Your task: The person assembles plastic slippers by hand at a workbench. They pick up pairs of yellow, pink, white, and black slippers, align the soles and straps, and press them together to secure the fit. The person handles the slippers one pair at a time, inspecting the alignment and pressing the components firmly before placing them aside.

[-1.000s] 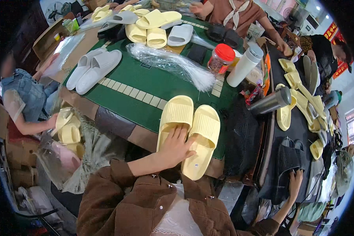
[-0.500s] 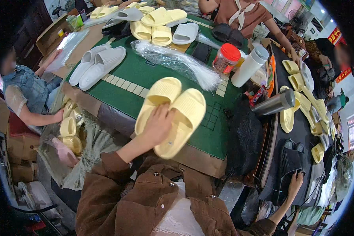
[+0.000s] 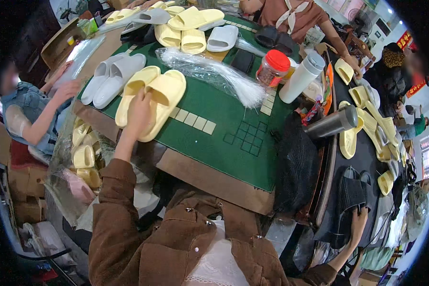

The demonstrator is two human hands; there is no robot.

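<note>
My left hand is closed on a pair of pale yellow slippers, held side by side over the left part of the green table mat. Just beyond them, a pair of light grey slippers lies on the mat. Far to the right, my right hand grips the near end of a pair of black slippers on the dark side table. Its fingers are partly hidden there.
A clear bag of thin white strips, a red-lidded jar, a white bottle and a steel tumbler stand or lie ahead. More slippers are piled at the back. Co-workers sit left and across.
My left hand has carried the yellow slippers left, close to the grey pair. My right hand stays at the black slippers. The co-worker at left has raised a hand.
</note>
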